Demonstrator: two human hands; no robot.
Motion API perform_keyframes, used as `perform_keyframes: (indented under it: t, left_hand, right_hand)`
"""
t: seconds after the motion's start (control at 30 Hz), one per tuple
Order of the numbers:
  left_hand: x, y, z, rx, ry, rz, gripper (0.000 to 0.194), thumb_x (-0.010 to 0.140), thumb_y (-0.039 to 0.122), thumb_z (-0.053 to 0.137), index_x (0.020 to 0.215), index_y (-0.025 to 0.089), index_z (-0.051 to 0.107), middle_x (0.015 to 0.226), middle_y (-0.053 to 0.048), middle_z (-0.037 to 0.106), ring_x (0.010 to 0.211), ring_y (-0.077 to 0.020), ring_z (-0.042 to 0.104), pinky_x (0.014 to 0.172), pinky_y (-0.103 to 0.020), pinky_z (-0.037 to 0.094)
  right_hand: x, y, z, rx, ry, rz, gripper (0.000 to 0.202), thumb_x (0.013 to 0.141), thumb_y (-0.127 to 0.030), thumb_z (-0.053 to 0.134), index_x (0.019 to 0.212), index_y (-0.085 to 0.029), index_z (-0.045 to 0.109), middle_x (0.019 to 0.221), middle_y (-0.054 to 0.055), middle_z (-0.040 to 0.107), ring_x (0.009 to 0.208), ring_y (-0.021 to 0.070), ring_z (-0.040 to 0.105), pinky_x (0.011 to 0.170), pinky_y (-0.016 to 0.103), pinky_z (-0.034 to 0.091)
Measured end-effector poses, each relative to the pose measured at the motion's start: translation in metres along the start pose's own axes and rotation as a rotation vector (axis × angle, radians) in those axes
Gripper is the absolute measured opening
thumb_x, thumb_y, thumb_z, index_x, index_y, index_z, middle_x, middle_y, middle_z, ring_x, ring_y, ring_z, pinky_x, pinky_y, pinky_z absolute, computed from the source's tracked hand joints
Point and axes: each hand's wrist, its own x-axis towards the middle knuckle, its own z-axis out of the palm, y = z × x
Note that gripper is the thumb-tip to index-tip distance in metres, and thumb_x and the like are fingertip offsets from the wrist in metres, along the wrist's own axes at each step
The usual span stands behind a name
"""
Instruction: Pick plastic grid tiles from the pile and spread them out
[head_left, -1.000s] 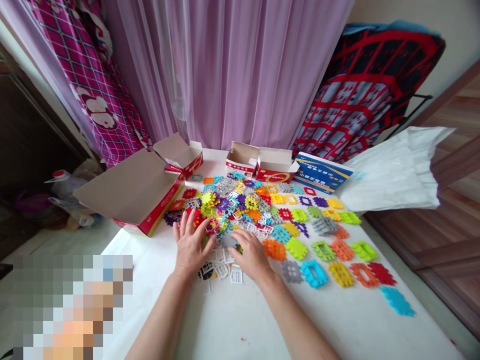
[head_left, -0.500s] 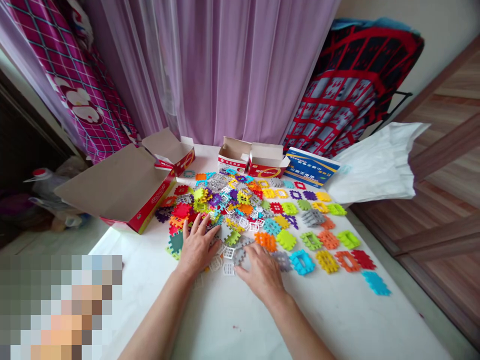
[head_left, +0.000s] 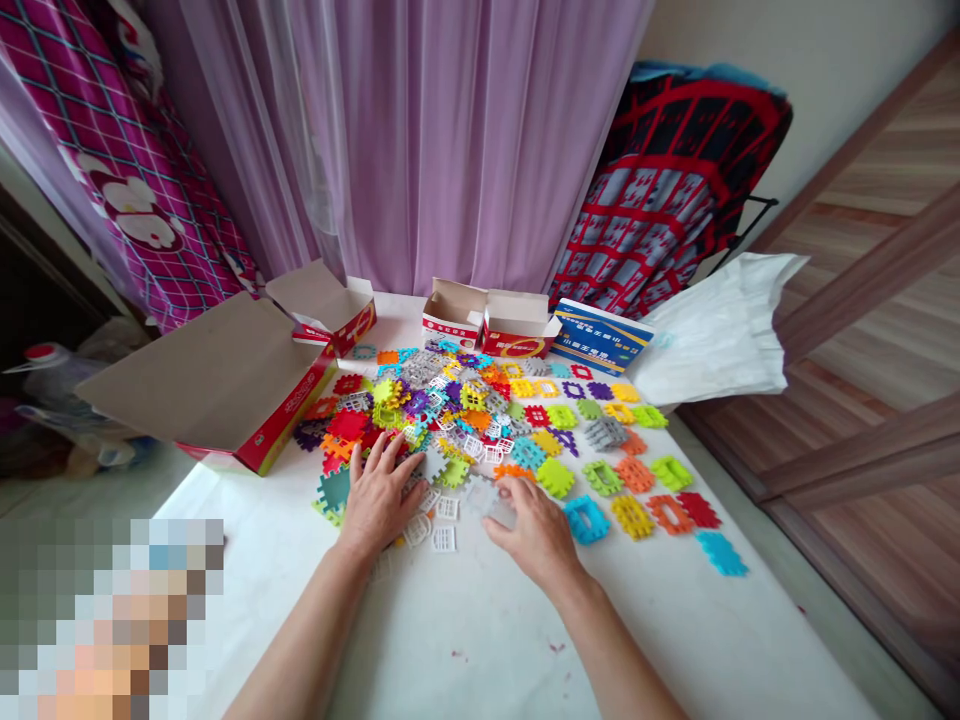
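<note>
"While the fingers of the left hand (head_left: 382,490) are spread wide at the pile (head_left: 450,395), how are the right hand's (head_left: 536,520) held?"

"Curled beside the grey toothed piece (head_left: 478,495), thumb apart; whether it is gripped cannot be told."

"Where is it laid, and how should it be taken?"

"It is seen between the hands, inward from the left edge of the bench (head_left: 495,620). It is judged light, stiff and slightly slippery, best pinched by opposite toothed edges."

"And the white frames (head_left: 444,540)?"

"Their thin bars could be snapped, so their outer rims should be pinched."
</note>
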Motion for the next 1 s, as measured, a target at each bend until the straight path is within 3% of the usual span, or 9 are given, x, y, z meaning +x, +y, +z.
perform_keyframes:
  t: [0.17,0.27,0.37,0.47,0.53,0.63,0.77,0.87,1.0]
  left_hand:
    - [0.003,0.007,-0.011,-0.051,0.062,0.016,0.035,0.086,0.041,0.061,0.118,0.031,0.07,0.139,-0.009,0.06,0.135,-0.0351,0.047,0.116,-0.064,0.019]
    - [0.004,0.023,-0.021,-0.241,0.067,0.024,0.032,0.09,0.045,0.055,0.11,0.028,0.073,0.111,-0.009,0.074,0.108,-0.0263,0.065,0.104,-0.048,0.043]
    - [0.003,0.044,-0.024,-0.553,-0.118,-0.101,0.037,0.09,0.052,0.051,0.103,0.025,0.073,0.081,-0.004,0.075,0.07,-0.016,0.066,0.07,-0.029,0.052]
    - [0.002,0.06,-0.02,-0.874,-0.301,-0.285,0.045,0.085,0.062,0.052,0.087,0.021,0.072,0.071,-0.003,0.072,0.06,-0.0138,0.062,0.057,-0.024,0.048]
    - [0.003,0.064,-0.019,-1.01,-0.359,-0.366,0.052,0.08,0.069,0.053,0.084,0.02,0.07,0.071,-0.003,0.071,0.058,-0.0139,0.06,0.054,-0.024,0.048]
    - [0.003,0.064,-0.019,-1.031,-0.357,-0.411,0.059,0.078,0.072,0.052,0.098,0.019,0.071,0.075,-0.004,0.072,0.054,-0.0134,0.058,0.051,-0.025,0.049]
    - [-0.001,0.058,-0.017,-0.94,-0.313,-0.361,0.055,0.082,0.068,0.049,0.101,0.021,0.072,0.072,-0.003,0.071,0.053,-0.0147,0.06,0.05,-0.025,0.049]
    - [-0.003,0.055,-0.012,-0.887,-0.288,-0.331,0.053,0.083,0.067,0.047,0.098,0.022,0.073,0.068,-0.003,0.07,0.054,-0.0157,0.061,0.05,-0.025,0.05]
    - [-0.003,0.054,-0.007,-0.83,-0.27,-0.297,0.053,0.083,0.067,0.047,0.094,0.022,0.074,0.066,-0.002,0.07,0.056,-0.0171,0.063,0.055,-0.026,0.052]
  right_hand:
    - [-0.005,0.004,-0.002,0.1,0.086,-0.019,0.035,0.072,-0.026,0.071,0.106,-0.022,0.06,0.097,0.004,0.069,0.083,0.0199,0.064,0.076,0.032,0.05]
    - [-0.006,0.002,-0.002,0.153,0.129,-0.022,0.035,0.074,-0.026,0.069,0.108,-0.022,0.06,0.093,0.004,0.069,0.077,0.0184,0.063,0.074,0.03,0.051]
    - [-0.008,-0.004,-0.001,0.19,0.158,-0.03,0.037,0.074,-0.027,0.068,0.109,-0.023,0.06,0.09,0.004,0.068,0.074,0.0179,0.062,0.073,0.03,0.051]
    - [-0.011,-0.007,0.0,0.187,0.172,-0.042,0.036,0.073,-0.027,0.069,0.108,-0.023,0.062,0.089,0.004,0.068,0.074,0.0187,0.062,0.073,0.031,0.051]
    - [-0.009,0.0,-0.004,0.159,0.191,-0.037,0.033,0.073,-0.03,0.069,0.104,-0.023,0.063,0.088,0.004,0.068,0.075,0.0195,0.062,0.073,0.031,0.051]
    - [0.003,0.034,-0.022,0.093,0.285,0.078,0.032,0.073,-0.037,0.068,0.101,-0.023,0.064,0.088,0.005,0.069,0.076,0.0204,0.063,0.072,0.031,0.05]
    - [0.033,0.108,-0.065,-0.049,0.442,0.472,0.04,0.076,-0.047,0.064,0.104,-0.019,0.066,0.099,0.011,0.071,0.085,0.0238,0.065,0.074,0.034,0.049]
    - [0.051,0.15,-0.088,-0.175,0.399,0.609,0.04,0.077,-0.049,0.064,0.101,-0.017,0.07,0.108,0.015,0.069,0.097,0.0282,0.064,0.08,0.036,0.048]
    - [0.06,0.168,-0.091,-0.235,0.342,0.618,0.045,0.079,-0.05,0.065,0.107,-0.017,0.072,0.112,0.015,0.069,0.104,0.0291,0.063,0.084,0.036,0.048]
